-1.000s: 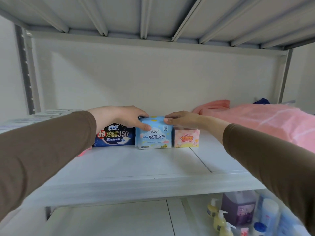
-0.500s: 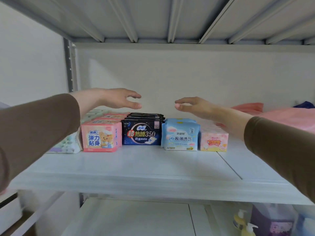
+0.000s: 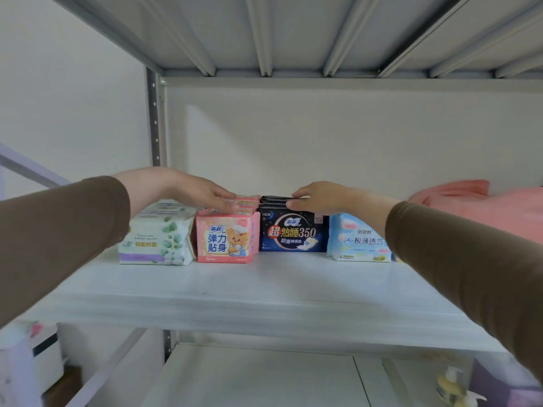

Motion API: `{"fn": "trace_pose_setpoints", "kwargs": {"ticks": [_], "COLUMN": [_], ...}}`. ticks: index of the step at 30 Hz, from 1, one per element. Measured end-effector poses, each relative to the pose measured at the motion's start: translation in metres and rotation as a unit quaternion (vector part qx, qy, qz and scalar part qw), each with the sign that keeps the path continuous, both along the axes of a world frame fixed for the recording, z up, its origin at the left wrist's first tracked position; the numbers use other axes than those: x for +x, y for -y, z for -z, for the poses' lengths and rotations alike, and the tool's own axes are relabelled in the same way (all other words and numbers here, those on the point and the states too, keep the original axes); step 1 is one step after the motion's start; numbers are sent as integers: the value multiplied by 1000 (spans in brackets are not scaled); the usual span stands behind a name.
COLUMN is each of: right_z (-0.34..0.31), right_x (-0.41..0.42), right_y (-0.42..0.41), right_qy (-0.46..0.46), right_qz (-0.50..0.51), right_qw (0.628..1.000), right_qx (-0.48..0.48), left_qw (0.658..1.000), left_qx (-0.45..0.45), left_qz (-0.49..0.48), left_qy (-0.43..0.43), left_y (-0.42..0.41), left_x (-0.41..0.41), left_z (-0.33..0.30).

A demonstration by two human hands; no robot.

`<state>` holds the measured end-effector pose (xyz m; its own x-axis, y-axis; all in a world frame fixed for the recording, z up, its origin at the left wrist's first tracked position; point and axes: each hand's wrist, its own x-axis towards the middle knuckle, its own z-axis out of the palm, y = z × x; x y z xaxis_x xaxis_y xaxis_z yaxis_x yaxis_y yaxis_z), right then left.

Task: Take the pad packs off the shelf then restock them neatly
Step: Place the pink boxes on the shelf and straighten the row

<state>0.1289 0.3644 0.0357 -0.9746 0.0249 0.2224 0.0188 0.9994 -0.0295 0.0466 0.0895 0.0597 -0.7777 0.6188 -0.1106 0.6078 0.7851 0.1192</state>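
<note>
Now both hands (image 3: pixel 202 192) lower, flat atop pad packs (image 3: pixel 224 239).

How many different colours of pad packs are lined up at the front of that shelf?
White leafy pack: 1
Pink pack: 1
Dark blue pack: 1
Light blue pack: 1
Total: 4 front packs; more sit behind, uncountable.

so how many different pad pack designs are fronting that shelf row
4, left to right: white leaf-print pack, pink bear pack, dark navy night pack, light blue pack. The right sleeve may hide more.
</note>
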Motion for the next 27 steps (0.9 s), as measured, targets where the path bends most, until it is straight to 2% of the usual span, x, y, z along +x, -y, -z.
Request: {"fn": "trace_pose_setpoints", "kwargs": {"ticks": [7, 16, 22, 27], "right_z": [12, 15, 6, 1], "right_x": [-19, -18, -11, -18], "right_y": [15, 17, 28, 53], "right_qy": [0, -1, -46, -111], "right_qz": [63, 77, 65, 9], "right_qw": [998, 997, 997, 993], "right_qx": [19, 13, -4, -37], "left_qw": [999, 997, 995, 985], "left_qx": [2, 21, 87, 171], "left_qz": [49, 66, 50, -3], "left_qy": [18, 31, 14, 23], "left_y": [-2, 0, 23, 69], "left_x": [-4, -7, -3, -16], "left_z": [11, 12, -3, -7]}}
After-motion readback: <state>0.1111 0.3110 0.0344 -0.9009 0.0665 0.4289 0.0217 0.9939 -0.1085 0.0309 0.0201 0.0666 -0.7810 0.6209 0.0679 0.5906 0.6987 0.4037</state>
